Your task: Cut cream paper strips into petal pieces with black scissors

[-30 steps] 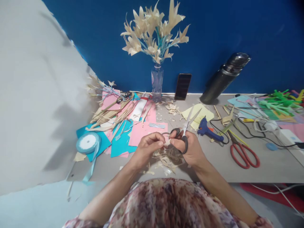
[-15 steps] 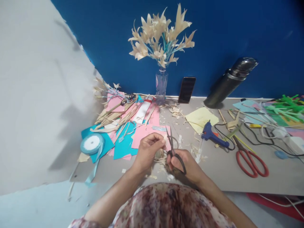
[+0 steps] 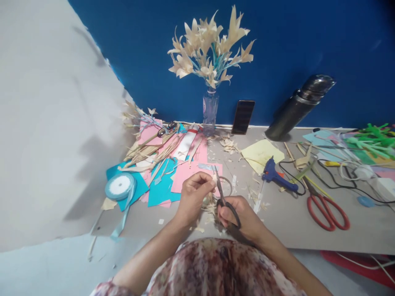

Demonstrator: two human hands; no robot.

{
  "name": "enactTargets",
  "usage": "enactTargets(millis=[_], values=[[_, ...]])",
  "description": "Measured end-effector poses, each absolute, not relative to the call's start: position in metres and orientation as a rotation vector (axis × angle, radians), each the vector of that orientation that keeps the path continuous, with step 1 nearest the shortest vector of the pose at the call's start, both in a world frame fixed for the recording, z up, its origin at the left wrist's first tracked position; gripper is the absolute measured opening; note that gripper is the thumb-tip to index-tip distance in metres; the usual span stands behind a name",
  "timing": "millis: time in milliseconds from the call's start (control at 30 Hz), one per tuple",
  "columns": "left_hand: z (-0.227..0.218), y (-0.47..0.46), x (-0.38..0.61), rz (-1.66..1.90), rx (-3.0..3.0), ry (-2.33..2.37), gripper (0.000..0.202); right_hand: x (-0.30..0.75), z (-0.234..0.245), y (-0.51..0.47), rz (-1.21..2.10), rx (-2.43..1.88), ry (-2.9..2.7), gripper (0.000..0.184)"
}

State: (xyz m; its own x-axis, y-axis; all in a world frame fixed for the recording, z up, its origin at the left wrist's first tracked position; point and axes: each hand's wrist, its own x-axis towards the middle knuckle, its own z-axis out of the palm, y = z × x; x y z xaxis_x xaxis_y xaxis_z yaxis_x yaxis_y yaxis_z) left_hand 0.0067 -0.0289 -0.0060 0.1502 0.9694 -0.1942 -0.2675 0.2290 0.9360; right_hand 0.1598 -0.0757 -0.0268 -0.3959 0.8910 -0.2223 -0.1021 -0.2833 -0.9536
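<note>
My left hand (image 3: 196,195) pinches a small pale piece of dried husk (image 3: 214,179) between thumb and fingertips, most of it hidden by the fingers. In my right hand (image 3: 239,216) is a pair of black-handled scissors (image 3: 221,190), fingers through the loops and blades pointing away from me. The blades are nearly closed and lie right beside the husk piece; whether they touch it I cannot tell. Beneath the hands lie pale husk scraps (image 3: 210,207) on the grey table (image 3: 286,230). Pink paper (image 3: 182,179) lies just beyond my left hand.
A blue glue gun (image 3: 277,176) with a black cord and red-handled scissors (image 3: 328,209) lie to the right. A ribbon spool (image 3: 120,186) is at left. Against the wall stand a bottle (image 3: 210,111) of husk flowers (image 3: 210,45), a phone (image 3: 243,117) and a dark flask (image 3: 299,107).
The scissor blades have come closer together and tilted left toward the husk piece. My left hand has stayed almost still.
</note>
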Motion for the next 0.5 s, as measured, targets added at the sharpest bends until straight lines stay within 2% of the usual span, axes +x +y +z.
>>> enactTargets(millis=[500], values=[[-0.0041,-0.0295,0.007,1.106,0.986,1.061,0.016,0.1583,-0.0252,-0.0751,1.76,-1.11,-1.209,0.054]])
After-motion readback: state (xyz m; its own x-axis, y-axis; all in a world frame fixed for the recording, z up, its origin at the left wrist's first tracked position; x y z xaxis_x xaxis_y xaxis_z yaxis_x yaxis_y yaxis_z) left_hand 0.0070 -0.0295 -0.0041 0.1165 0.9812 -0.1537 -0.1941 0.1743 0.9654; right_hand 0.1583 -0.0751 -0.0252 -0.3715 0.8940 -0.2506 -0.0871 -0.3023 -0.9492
